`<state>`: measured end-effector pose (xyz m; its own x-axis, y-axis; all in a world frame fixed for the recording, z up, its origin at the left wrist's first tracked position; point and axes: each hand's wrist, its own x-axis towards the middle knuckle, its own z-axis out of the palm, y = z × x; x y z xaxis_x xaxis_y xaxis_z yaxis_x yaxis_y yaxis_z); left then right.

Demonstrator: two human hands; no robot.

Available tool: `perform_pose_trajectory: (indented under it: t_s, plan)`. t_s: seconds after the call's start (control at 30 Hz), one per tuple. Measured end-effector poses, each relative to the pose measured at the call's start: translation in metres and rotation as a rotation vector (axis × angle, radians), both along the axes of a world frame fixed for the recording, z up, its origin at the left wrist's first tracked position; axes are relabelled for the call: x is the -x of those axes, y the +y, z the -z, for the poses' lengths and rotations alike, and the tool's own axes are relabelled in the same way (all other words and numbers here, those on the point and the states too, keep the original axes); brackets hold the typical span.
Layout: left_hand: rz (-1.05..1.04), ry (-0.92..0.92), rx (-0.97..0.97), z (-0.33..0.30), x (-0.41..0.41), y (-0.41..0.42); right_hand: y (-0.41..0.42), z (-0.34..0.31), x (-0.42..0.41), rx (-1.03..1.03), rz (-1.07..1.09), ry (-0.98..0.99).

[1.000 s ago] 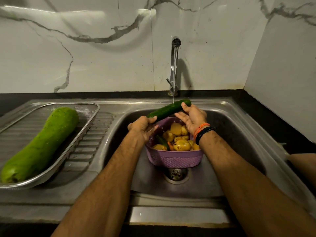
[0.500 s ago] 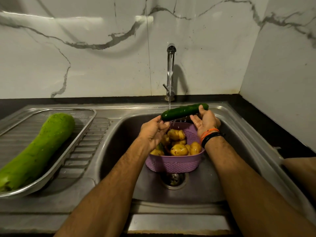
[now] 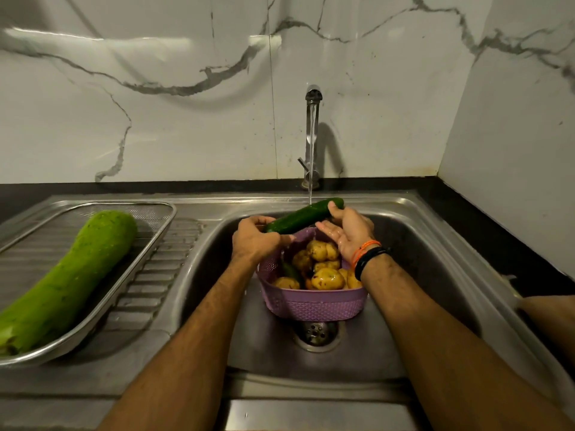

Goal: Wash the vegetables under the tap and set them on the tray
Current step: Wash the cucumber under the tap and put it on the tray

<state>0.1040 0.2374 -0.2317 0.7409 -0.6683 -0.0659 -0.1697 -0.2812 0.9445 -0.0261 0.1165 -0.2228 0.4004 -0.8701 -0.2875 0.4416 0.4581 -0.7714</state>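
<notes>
A dark green cucumber [image 3: 303,215] lies slanted under the thin water stream from the tap [image 3: 312,135]. My left hand [image 3: 256,239] grips its lower left end. My right hand [image 3: 350,230] cups its upper right end, thumb over the top, palm wet. Below them a purple plastic basket [image 3: 311,303] stands in the sink [image 3: 435,259], holding several wet potatoes [image 3: 326,276] and another green vegetable partly hidden among them. A large pale green bottle gourd [image 3: 67,281] rests on the metal tray [image 3: 149,253] on the left drainboard.
The sink drain [image 3: 315,332] shows just in front of the basket. A ribbed steel drainboard [image 3: 155,284] lies between tray and basin. A marble wall stands behind and to the right, with a black counter strip [image 3: 485,231] along the sink's right side.
The cucumber has shifted back to the left under the stream and tilted, its left end lower. My left hand now wraps that end more firmly.
</notes>
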Motion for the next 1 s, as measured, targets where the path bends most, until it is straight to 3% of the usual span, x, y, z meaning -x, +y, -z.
perform_pose_trajectory:
  t_s: [0.13, 0.2, 0.43, 0.7, 0.77, 0.87, 1.0]
  plan:
    - [0.139, -0.373, -0.111, -0.004, 0.007, 0.003, 0.006, -0.004, -0.004, 0.063, -0.096, 0.088]
    - [0.213, -0.465, -0.172, -0.008, 0.012, 0.004, 0.008, -0.006, -0.002, 0.092, -0.131, 0.139]
    - [0.384, -0.572, -0.227, -0.019, 0.022, 0.01, 0.013, -0.006, 0.002, 0.116, -0.229, 0.263]
    - [0.294, -0.423, -0.345, -0.034, 0.009, 0.041, 0.036, -0.002, -0.01, 0.408, -0.482, 0.53]
    - [0.219, -0.394, -0.373, -0.031, 0.002, 0.052, 0.046, 0.004, -0.018, 0.611, -0.537, 0.712]
    - [0.118, -0.33, -0.401, -0.025, -0.001, 0.069, 0.06, 0.014, -0.026, 1.164, -0.638, 1.183]
    - [0.089, -0.272, -0.429, -0.006, -0.004, 0.077, 0.085, 0.02, -0.031, 1.409, -0.811, 1.404]
